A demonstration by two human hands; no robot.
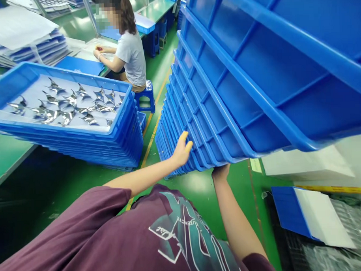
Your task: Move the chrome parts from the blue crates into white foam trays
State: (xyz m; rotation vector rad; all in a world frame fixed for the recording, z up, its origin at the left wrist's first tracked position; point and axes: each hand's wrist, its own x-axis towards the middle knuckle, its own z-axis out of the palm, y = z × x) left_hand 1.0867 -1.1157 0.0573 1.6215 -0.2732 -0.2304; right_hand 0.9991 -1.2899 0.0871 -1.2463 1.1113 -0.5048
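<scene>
A tall leaning stack of blue plastic trays point(226, 82) fills the right and upper part of the view, tilted toward me. My left hand point(181, 150) rests with its fingers flat against the lower edges of the stack; the fingertips wear yellow covers. My right hand point(220, 172) is under the bottom rim of the stack, its fingers hidden behind the trays. My purple shirt fills the bottom of the view.
On the green table at left stands another stack of blue trays point(121, 129), the top one holding several shiny metal pieces point(64, 106). A seated person point(130, 50) works at the table beyond, on a blue stool point(145, 98). White sheets and a blue tray point(289, 210) lie at lower right.
</scene>
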